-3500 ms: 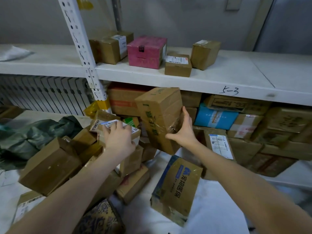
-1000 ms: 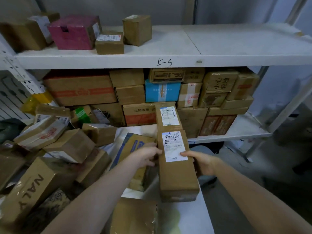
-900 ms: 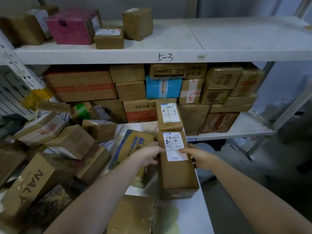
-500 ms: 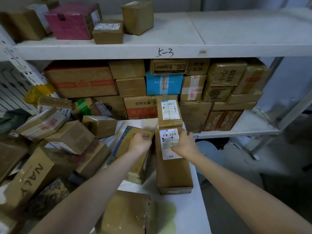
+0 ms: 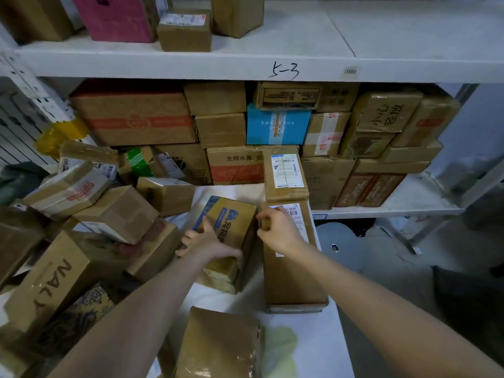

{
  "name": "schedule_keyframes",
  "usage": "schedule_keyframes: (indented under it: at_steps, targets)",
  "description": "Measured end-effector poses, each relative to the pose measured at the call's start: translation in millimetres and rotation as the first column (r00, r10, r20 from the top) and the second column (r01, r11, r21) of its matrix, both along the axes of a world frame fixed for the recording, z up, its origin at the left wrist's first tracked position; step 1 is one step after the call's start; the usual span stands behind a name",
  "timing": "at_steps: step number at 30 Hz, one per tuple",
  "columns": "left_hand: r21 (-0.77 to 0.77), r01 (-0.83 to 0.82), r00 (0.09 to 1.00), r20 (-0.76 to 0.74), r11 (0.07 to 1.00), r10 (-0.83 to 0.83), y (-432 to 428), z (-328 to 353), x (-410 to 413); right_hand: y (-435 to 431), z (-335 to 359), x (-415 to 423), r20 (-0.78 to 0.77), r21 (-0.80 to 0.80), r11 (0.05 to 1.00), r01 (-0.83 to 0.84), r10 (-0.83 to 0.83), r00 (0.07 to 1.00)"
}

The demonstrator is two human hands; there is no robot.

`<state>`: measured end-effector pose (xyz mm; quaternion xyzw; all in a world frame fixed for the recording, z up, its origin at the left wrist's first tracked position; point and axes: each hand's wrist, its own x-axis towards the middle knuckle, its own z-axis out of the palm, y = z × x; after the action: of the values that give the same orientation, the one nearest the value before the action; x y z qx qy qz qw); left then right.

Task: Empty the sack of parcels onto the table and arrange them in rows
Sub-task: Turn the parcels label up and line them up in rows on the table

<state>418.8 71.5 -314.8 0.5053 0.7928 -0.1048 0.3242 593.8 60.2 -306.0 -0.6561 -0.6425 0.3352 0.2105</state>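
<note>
- The left hand [image 5: 211, 242] holds the blue-print box [image 5: 231, 227], middle of the frame, on the worktop [image 5: 313, 347].
- The right hand [image 5: 278, 227] curls on the long box [image 5: 294, 282] beside it.
- A bump could tip the messy pile [image 5: 117, 214] at left into the row.

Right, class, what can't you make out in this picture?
Head view:
Grip of the right hand on the long box: fingertips hidden under its knuckles.
Wording on the printed box: partly covered by the left hand.
nearest box: cut off by the bottom edge.
pink box: cut off by the top edge.
label on the upright box: print too small.
</note>
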Motion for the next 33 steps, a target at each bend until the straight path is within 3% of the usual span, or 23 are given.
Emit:
schedule_keyframes:
  at_steps: [2, 3, 6, 8, 11, 13, 18, 26, 30, 33]
  targets:
    - [0.023, -0.104, 0.979, 0.181, 0.994, 0.098, 8, 6, -15, 2, -5, 0, -0.027, -0.041, 0.998, 0.055, -0.056, 0.998]
    - [0.038, -0.209, 0.921, 0.343, 0.977, 0.184, 13, 8, -27, 4, -5, -1, -0.053, -0.051, 0.995, 0.086, -0.089, 0.995]
    - [-0.131, -0.461, 0.566, 0.718, 0.878, 0.405, 18, 29, -45, 9, 7, -9, -0.148, -0.075, 0.984, 0.162, -0.172, 0.974]
    - [-0.182, -0.439, 0.433, 0.815, 0.880, 0.385, 17, 44, -55, 13, 23, -21, -0.298, -0.140, 0.973, 0.182, -0.216, 0.930]
    - [-0.233, -0.407, 0.231, 0.909, 0.883, 0.347, 15, 53, -67, 21, 44, -42, -0.550, -0.298, 0.945, 0.136, -0.286, 0.785]
    - [-0.246, -0.399, 0.124, 0.940, 0.883, 0.318, 20, 50, -80, 27, 52, -51, -0.621, -0.284, 0.956, 0.073, -0.241, 0.746]
    - [-0.174, -0.325, 0.049, 0.979, 0.930, 0.200, 33, 61, -99, 40, 64, -58, -0.638, -0.180, 0.984, -0.013, -0.107, 0.763]
    - [-0.197, -0.315, 0.023, 0.976, 0.928, 0.214, 60, 38, -93, 48, 48, -49, -0.636, -0.229, 0.973, 0.015, -0.162, 0.754]
    - [-0.277, -0.352, 0.064, 0.946, 0.894, 0.319, 77, 19, -76, 66, 47, -34, -0.514, -0.105, 0.971, 0.215, -0.238, 0.824]
    - [-0.307, -0.400, 0.125, 0.915, 0.863, 0.383, 83, 9, -64, 80, 37, -16, -0.240, 0.092, 0.899, 0.427, -0.397, 0.886]
